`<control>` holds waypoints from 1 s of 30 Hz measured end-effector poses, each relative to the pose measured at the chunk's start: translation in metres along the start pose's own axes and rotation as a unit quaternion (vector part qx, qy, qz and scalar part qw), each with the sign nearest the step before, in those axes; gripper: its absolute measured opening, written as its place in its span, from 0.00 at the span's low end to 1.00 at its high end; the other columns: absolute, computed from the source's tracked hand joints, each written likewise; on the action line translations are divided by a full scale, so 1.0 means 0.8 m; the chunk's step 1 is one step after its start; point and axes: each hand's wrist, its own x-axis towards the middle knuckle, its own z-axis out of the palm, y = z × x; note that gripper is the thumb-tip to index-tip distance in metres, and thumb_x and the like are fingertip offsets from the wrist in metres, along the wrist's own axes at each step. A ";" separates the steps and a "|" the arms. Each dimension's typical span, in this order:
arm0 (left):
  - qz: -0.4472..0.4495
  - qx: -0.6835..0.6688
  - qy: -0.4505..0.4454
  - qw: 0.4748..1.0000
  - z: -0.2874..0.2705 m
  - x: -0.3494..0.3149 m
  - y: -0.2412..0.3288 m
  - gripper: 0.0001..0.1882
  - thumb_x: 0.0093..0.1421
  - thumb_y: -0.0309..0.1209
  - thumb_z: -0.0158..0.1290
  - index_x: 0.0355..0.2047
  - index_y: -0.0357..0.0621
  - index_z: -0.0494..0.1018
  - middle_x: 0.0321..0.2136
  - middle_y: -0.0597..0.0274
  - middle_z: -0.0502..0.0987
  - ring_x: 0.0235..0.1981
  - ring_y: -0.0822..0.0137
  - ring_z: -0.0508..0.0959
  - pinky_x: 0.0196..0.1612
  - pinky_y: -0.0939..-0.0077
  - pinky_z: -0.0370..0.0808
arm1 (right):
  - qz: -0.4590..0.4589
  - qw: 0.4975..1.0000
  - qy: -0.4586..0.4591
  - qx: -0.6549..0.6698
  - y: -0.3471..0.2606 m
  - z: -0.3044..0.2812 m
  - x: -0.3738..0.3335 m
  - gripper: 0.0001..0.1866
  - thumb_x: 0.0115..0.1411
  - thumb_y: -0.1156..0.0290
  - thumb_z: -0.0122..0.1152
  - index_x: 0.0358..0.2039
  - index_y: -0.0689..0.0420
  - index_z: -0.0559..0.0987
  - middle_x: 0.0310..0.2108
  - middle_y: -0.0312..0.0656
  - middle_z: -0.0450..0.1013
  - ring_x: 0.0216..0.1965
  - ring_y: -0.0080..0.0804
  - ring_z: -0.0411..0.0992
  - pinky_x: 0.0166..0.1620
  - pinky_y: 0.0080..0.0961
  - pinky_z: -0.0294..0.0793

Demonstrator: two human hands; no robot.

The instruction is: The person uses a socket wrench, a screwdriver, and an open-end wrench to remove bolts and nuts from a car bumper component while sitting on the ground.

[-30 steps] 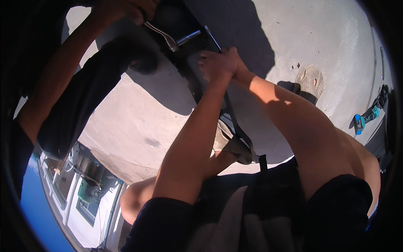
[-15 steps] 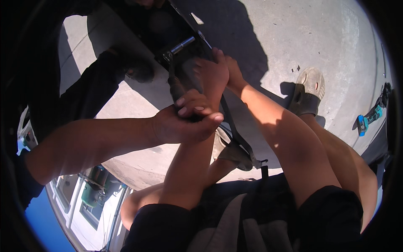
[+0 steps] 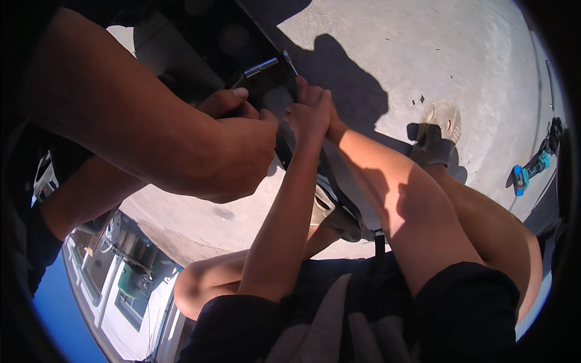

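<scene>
My left hand and my right hand are closed together, one against the other. A slim silver wrench sticks out past their fingers, its end against the dark metal part. The right hand's fingers are partly hidden behind the left. Just left of the wrench, a chrome socket on a dark-handled tool lies across the same part. Another person's hand is bent close beside my left hand; what its fingers hold is largely hidden.
The person's forearm crosses from the upper left. A long dark bar runs down between my legs. My clog stands on the concrete. A teal cordless tool with a blue battery lies at far right.
The other person's hand has left the ratchet handle near my left forearm, and a second forearm has come in from the upper left. My hands have shifted slightly, still closed together.
</scene>
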 end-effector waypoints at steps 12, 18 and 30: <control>0.183 -0.108 -0.086 0.973 -0.003 0.006 -0.012 0.38 0.48 0.47 0.62 0.47 0.23 0.66 0.53 0.40 0.69 0.55 0.48 0.70 0.57 0.64 0.66 | -0.026 0.984 0.052 -0.170 -0.003 -0.001 -0.012 0.09 0.52 0.70 0.57 0.30 0.61 0.79 0.22 0.45 0.74 0.27 0.39 0.76 0.29 0.33 0.72; 0.069 -0.038 -0.017 0.997 0.005 0.021 -0.021 0.54 0.43 0.54 0.64 0.55 0.17 0.56 0.54 0.29 0.63 0.57 0.39 0.66 0.59 0.56 0.66 | -0.059 0.963 0.052 -0.259 0.004 0.028 -0.013 0.20 0.54 0.57 0.56 0.41 0.59 0.76 0.28 0.43 0.74 0.32 0.43 0.74 0.34 0.35 0.72; 0.106 -0.060 0.008 0.992 0.013 0.029 -0.031 0.49 0.43 0.51 0.65 0.50 0.17 0.60 0.51 0.29 0.65 0.53 0.39 0.70 0.57 0.56 0.68 | 0.114 0.991 -0.023 -0.062 -0.018 0.008 0.004 0.19 0.51 0.66 0.56 0.43 0.61 0.76 0.27 0.49 0.77 0.32 0.43 0.78 0.33 0.33 0.76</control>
